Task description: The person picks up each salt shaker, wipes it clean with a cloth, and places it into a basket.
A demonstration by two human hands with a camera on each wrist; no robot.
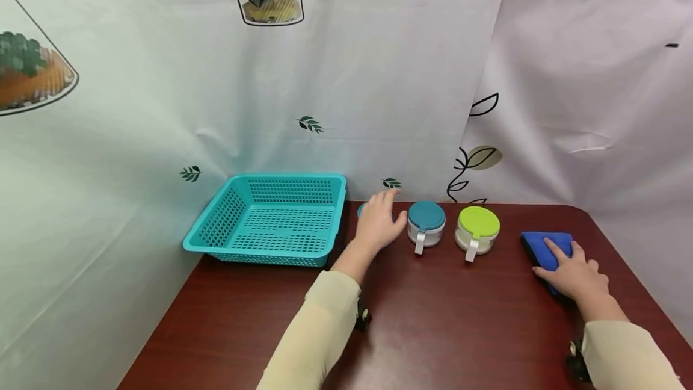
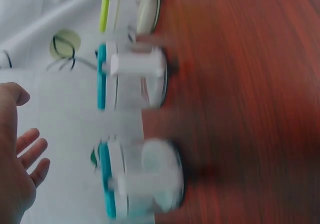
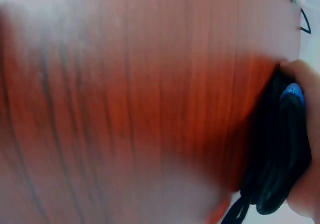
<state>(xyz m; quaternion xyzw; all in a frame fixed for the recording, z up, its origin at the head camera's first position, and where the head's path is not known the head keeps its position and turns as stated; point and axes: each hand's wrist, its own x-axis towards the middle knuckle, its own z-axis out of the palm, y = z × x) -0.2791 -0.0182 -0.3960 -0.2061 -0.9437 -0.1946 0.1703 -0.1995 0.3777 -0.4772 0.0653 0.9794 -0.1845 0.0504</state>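
In the head view my left hand (image 1: 376, 224) reaches over a blue-lidded jar (image 1: 361, 209), which it mostly hides. The left wrist view shows this hand (image 2: 20, 169) with fingers apart, beside the clear jar (image 2: 150, 179) with its white handle. To the right stand a second blue-lidded jar (image 1: 426, 216) and a green-lidded jar (image 1: 479, 222). My right hand (image 1: 579, 275) rests with spread fingers on a blue and black folded cloth item (image 1: 536, 245). In the right wrist view, the thumb lies along the black side (image 3: 272, 149) of that item.
A turquoise plastic basket (image 1: 265, 260) stands at the back left of the dark red wooden table (image 1: 433, 324). Behind the table hangs a white printed curtain (image 1: 379, 77), close to the jars. A black loop (image 3: 235, 211) hangs from the cloth item.
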